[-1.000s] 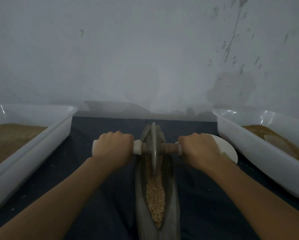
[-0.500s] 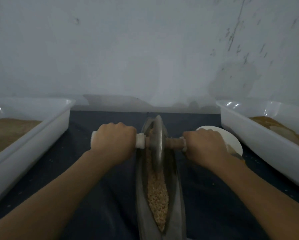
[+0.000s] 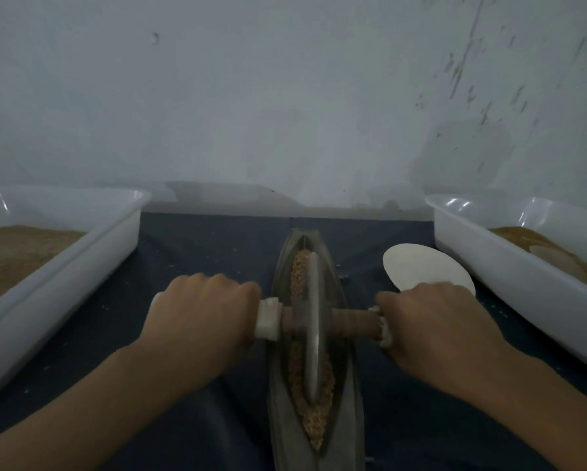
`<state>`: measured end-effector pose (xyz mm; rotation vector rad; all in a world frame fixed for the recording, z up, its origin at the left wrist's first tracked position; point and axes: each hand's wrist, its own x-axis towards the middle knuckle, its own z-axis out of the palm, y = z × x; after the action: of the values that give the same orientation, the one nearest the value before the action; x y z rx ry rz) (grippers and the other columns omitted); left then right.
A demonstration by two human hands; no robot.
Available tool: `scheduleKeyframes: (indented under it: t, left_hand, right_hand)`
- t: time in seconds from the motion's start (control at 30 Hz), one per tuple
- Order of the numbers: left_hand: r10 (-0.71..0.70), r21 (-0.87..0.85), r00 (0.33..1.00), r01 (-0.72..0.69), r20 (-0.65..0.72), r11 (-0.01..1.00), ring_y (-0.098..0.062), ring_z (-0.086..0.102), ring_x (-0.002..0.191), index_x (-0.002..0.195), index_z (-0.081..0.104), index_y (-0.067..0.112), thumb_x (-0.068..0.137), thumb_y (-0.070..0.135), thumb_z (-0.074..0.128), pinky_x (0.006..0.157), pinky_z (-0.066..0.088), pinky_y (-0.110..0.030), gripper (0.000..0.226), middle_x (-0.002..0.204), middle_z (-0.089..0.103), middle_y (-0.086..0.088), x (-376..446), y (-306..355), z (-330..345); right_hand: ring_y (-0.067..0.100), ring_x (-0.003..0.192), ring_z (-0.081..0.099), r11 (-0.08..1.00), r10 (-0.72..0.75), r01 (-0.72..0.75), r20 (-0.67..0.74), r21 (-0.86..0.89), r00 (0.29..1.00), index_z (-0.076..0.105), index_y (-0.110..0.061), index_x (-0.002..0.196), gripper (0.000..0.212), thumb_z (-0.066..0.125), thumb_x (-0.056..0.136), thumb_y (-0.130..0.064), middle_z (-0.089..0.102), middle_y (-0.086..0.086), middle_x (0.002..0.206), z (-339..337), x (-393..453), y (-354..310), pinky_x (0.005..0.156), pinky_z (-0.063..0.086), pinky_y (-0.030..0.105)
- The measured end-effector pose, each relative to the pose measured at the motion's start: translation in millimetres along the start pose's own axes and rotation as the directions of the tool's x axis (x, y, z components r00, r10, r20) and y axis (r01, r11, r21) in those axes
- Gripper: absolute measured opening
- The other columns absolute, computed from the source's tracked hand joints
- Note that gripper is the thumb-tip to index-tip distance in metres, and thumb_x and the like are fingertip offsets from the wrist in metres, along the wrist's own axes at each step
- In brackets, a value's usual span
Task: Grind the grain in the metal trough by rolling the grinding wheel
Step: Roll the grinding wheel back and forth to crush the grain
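Wheel mid-trough, both my hands on the axle

My left hand (image 3: 200,314) and right hand (image 3: 435,324) each grasp the axle (image 3: 353,321). The wheel (image 3: 312,328) stands upright on grain (image 3: 314,423) in the trough (image 3: 350,385). Farther right, a disc (image 3: 421,266) lies beside a tub (image 3: 482,256)

Single head-worn view, looking forward and down, close over the dark table (image 3: 197,253), facing a wall (image 3: 285,96)

A pale grey-white plastered wall (image 3: 285,96) fills the upper half of the view, with dark scuff marks (image 3: 469,79) at upper right. Below it lies a dark blue-grey cloth-covered bench (image 3: 200,253). Lighting is dim and even.
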<state>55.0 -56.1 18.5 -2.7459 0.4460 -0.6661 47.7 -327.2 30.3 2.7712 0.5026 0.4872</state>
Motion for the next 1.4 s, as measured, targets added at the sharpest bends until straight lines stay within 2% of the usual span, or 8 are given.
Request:
scheduleKeyframes:
  t: [0.17,0.27,0.43,0.67,0.8,1.07,1.27,1.4]
  left_hand:
    - [-0.072,-0.040,0.997,0.073,0.025,0.997,-0.021,0.051,0.062,0.073,0.036,0.029,0.079,0.043,0.058,0.055,0.030,-0.030,0.027,0.065,0.041,0.007,36.9,1.0,13.1]
    - [-0.117,-0.076,0.993,0.119,0.019,0.990,-0.027,0.059,0.073,0.076,0.043,0.027,0.083,0.039,0.056,0.058,0.032,-0.031,0.020,0.081,0.058,0.000,64.3,-3.2,25.6]
    - [-0.091,-0.046,0.996,0.090,-0.021,0.995,-0.026,0.057,0.070,0.081,0.049,0.026,0.084,0.038,0.055,0.057,0.031,-0.031,0.014,0.079,0.057,0.001,65.0,-2.6,21.1]
    - [0.122,0.041,0.987,-0.119,-0.101,0.992,-0.012,0.027,0.042,0.067,0.032,0.028,0.055,0.038,0.078,0.046,0.017,-0.024,0.048,0.052,0.028,0.010,3.6,1.3,-5.9]
    - [0.051,0.027,0.995,-0.049,-0.083,0.998,-0.016,0.036,0.049,0.069,0.034,0.028,0.072,0.040,0.067,0.048,0.022,-0.027,0.035,0.057,0.035,0.009,17.1,0.0,7.2]
    - [-0.137,-0.097,0.991,0.137,0.005,0.986,-0.026,0.051,0.065,0.077,0.046,0.024,0.083,0.037,0.055,0.058,0.033,-0.031,0.017,0.073,0.053,0.001,63.0,-3.1,28.9]
    - [-0.030,-0.051,0.999,0.028,-0.040,0.998,-0.011,0.031,0.046,0.066,0.032,0.030,0.073,0.042,0.064,0.047,0.022,-0.027,0.035,0.055,0.033,0.010,4.6,2.1,3.2]
    - [0.026,-0.019,0.997,-0.027,-0.069,0.999,-0.010,0.022,0.039,0.063,0.024,0.030,0.058,0.038,0.075,0.044,0.012,-0.022,0.052,0.050,0.027,0.010,-8.2,2.8,-7.8]
  right_hand:
    - [0.014,0.050,0.036,0.994,0.099,-0.100,-0.039,-0.041,0.994,0.029,-0.027,0.068,0.035,0.059,0.081,-0.038,0.042,-0.005,0.060,12.8,37.7,1.1,0.047,0.018,0.028]
    - [0.028,0.073,0.059,0.989,0.139,-0.143,-0.083,-0.041,0.987,0.049,-0.027,0.080,0.013,0.058,0.083,-0.036,0.061,0.001,0.082,22.5,73.7,4.4,0.057,0.028,0.031]
    - [0.026,0.063,0.050,0.993,0.115,-0.115,-0.079,0.012,0.990,0.046,-0.028,0.078,0.015,0.059,0.083,-0.032,0.060,0.002,0.079,25.0,72.0,7.4,0.056,0.031,0.031]
    - [0.011,0.049,0.043,0.998,0.009,-0.007,-0.038,0.062,0.999,0.023,-0.032,0.063,0.043,0.062,0.076,-0.046,0.039,-0.011,0.053,10.7,-7.1,-0.2,0.048,0.038,0.028]
    - [0.012,0.049,0.037,0.998,0.059,-0.059,-0.064,0.001,0.996,0.024,-0.030,0.063,0.042,0.061,0.079,-0.040,0.036,-0.009,0.055,10.5,11.6,-1.3,0.046,0.021,0.027]
    - [0.031,0.075,0.061,0.993,0.089,-0.097,-0.118,-0.066,0.989,0.044,-0.026,0.080,0.018,0.061,0.081,-0.033,0.064,0.003,0.085,16.0,79.0,3.4,0.057,0.028,0.032]
    - [0.015,0.043,0.031,0.996,-0.063,0.052,-0.155,-0.073,0.986,0.033,-0.028,0.068,0.041,0.073,0.067,-0.034,0.031,-0.009,0.050,4.7,10.7,-2.5,0.045,0.015,0.024]
    - [0.014,0.038,0.029,0.998,-0.058,0.055,-0.177,-0.018,0.983,0.039,-0.025,0.062,0.045,0.083,0.052,-0.030,0.036,-0.009,0.045,3.0,-6.2,-2.0,0.044,0.015,0.020]
